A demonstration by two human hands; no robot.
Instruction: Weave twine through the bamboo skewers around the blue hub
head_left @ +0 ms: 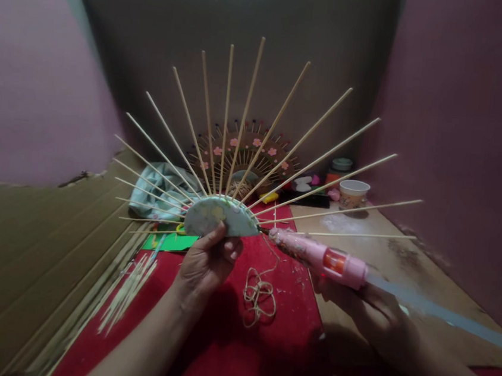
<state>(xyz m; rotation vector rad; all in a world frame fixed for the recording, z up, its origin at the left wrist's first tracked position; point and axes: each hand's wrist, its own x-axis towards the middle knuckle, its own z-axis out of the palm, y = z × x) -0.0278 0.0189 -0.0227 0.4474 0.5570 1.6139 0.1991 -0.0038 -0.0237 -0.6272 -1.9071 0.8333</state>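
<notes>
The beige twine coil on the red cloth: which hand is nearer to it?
Left. The left hand is just left of the beige twine coil; the right hand is farther right.

Pale half-disc, flat edge down, held upright at the scene's centre and pinched at its lower edge by the left hand. Thin wooden skewers radiate from its curved rim in an even fan, upward and to both sides. Pink glue gun, near-horizontal in the right hand, nozzle at the half-disc's right corner.
</notes>
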